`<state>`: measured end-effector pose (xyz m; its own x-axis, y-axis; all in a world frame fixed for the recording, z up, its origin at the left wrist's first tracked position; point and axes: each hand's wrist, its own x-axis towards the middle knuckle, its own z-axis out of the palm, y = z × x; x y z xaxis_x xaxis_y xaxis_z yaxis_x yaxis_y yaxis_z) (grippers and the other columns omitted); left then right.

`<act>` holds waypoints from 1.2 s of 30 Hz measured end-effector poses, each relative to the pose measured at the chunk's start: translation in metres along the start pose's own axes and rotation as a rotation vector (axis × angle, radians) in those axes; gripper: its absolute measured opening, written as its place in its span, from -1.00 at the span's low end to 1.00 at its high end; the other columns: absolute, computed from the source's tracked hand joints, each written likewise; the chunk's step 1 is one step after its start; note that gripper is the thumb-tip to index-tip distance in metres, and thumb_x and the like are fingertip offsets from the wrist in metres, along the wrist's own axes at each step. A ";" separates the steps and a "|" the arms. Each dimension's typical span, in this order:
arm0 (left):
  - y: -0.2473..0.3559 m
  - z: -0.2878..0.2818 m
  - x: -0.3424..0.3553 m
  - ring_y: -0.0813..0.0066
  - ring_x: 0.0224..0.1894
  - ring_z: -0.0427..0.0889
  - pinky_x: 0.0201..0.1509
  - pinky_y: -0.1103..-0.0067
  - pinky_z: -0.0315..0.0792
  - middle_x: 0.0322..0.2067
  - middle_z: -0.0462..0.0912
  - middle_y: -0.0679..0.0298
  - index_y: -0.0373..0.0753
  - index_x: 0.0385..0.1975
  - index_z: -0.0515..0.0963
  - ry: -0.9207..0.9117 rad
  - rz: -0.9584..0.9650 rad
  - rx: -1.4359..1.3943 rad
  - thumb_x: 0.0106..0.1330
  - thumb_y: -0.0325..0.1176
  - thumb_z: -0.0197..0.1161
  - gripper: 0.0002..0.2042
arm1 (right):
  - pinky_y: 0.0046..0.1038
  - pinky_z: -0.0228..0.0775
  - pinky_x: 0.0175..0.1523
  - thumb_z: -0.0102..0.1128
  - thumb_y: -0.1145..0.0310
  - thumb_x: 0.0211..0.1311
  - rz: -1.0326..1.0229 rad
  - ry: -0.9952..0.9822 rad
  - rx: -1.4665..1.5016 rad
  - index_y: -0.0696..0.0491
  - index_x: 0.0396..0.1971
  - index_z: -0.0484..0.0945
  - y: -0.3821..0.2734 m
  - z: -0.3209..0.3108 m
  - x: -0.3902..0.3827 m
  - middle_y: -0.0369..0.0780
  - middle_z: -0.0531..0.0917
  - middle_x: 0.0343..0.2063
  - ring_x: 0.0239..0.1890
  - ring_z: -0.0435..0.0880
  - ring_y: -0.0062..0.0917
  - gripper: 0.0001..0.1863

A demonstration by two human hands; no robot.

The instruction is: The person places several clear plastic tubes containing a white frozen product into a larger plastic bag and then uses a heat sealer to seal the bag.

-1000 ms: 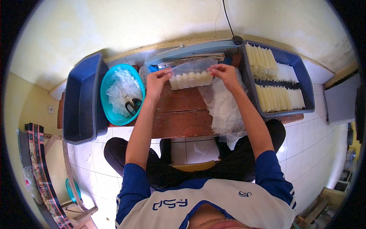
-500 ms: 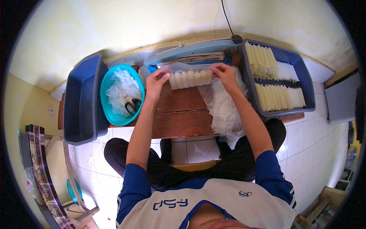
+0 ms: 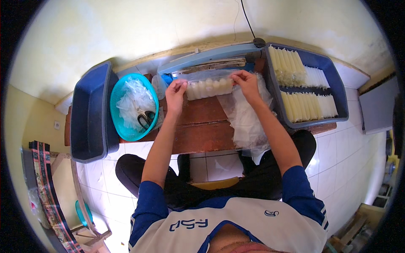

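Observation:
A clear plastic bag (image 3: pixel 209 89) with a row of pale, cream-white filled tubes inside is stretched between my hands, above the far part of the brown wooden bench (image 3: pixel 198 137). My left hand (image 3: pixel 175 95) pinches the bag's left end between thumb and fingers. At its upper right corner, my right hand (image 3: pixel 247 82) grips the film with closed fingertips. The tubes stand side by side with their rounded ends up. Under my right forearm lies a stack of flat, clear plastic bags (image 3: pixel 249 124).
Beyond the bag is a long pale-blue bar (image 3: pixel 211 55) beside wooden slats (image 3: pixel 217 64). A blue-grey tub (image 3: pixel 344 111) at right holds rows of filled tubes. At left, a turquoise basket (image 3: pixel 134 137) holds plastic film and black-handled scissors (image 3: pixel 146 120), next to another dark tub (image 3: pixel 89 114).
My left hand has shifted slightly nearer to me and to the right, and the bag's left end has come with it. My right hand keeps its pinch, almost in place.

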<state>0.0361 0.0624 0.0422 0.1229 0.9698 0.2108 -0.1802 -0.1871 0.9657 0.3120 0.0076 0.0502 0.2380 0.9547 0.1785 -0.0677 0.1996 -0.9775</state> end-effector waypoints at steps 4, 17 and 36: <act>0.009 0.008 0.000 0.66 -0.29 0.55 -0.15 0.71 0.38 -0.33 0.65 0.29 -0.33 -0.26 0.55 0.075 -0.011 -0.033 0.26 -0.52 0.22 -0.90 | -0.61 0.40 -0.23 0.20 0.44 0.22 -0.106 0.043 -0.087 0.14 -0.38 0.59 -0.002 0.002 0.001 -0.32 0.65 -0.44 -0.40 0.56 -0.69 -0.91; 0.049 0.017 0.012 0.57 -0.37 0.59 -0.21 0.64 0.45 -0.36 0.68 0.24 -0.38 -0.29 0.61 0.071 0.130 -0.289 0.25 -0.48 0.24 -0.88 | -0.58 0.43 -0.15 0.10 0.45 0.28 -0.115 0.068 0.028 0.15 -0.36 0.50 -0.064 0.016 -0.009 -0.18 0.69 -0.40 -0.34 0.64 -0.60 -0.92; -0.021 0.070 0.055 0.35 -0.41 0.65 -0.36 0.54 0.55 -0.43 0.64 0.12 -0.41 -0.33 0.56 0.103 -0.624 -0.358 0.19 -0.51 0.15 -0.87 | -0.47 0.47 -0.48 0.12 0.46 0.16 0.373 0.456 0.088 0.18 -0.35 0.52 -0.009 -0.023 0.000 -0.10 0.68 -0.49 -0.55 0.65 -0.46 -0.89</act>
<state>0.1152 0.1090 0.0442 0.2176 0.8921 -0.3959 -0.4174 0.4518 0.7885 0.3350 0.0007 0.0561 0.5732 0.7769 -0.2606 -0.3021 -0.0954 -0.9485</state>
